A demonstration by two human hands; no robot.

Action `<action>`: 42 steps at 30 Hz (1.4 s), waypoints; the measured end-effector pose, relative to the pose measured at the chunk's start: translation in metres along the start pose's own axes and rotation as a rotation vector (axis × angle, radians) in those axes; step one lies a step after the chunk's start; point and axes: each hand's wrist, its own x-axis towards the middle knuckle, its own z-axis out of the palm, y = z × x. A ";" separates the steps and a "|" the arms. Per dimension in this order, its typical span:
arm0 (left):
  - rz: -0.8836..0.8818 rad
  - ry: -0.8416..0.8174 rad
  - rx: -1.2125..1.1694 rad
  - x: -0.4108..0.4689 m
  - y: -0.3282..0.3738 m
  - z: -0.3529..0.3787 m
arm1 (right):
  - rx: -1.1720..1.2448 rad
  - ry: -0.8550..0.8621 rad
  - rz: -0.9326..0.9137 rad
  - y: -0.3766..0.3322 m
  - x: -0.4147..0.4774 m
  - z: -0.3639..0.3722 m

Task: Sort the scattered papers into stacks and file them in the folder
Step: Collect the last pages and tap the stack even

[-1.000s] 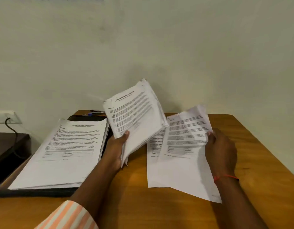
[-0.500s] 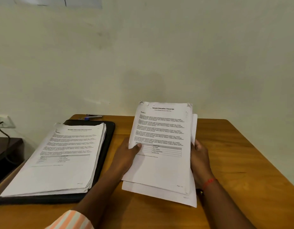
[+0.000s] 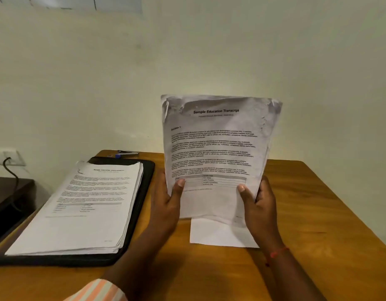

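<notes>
Head view: left hand (image 3: 166, 205) and right hand (image 3: 260, 206) pinch the sheaf (image 3: 213, 148); above the grip, unsupported pages may flop loose.

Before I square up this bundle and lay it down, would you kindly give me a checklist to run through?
1. Left hand and right hand both grip the transcript bundle: ok.
2. Bundle edges flush: not ok, a lower sheet sticks out below.
3. Black folder lies flat: ok.
4. Folder stack has the same title: cannot tell, blurred.
5. Stapler sits beyond the folder: ok.
</notes>
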 end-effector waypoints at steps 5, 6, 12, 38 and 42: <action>0.047 0.033 0.031 -0.001 0.001 -0.001 | -0.024 0.017 -0.028 0.002 0.000 0.001; 0.040 0.034 0.032 -0.001 0.000 -0.001 | -0.010 0.027 -0.029 0.002 0.000 0.000; -0.037 0.026 -0.018 -0.003 -0.006 0.003 | 0.058 0.058 0.006 0.003 0.000 -0.001; -0.320 0.197 -0.095 0.017 -0.026 -0.014 | -1.296 0.028 0.368 0.047 0.014 -0.032; -0.502 0.252 -0.183 0.024 -0.030 -0.017 | -1.265 -0.081 0.475 0.055 0.011 -0.027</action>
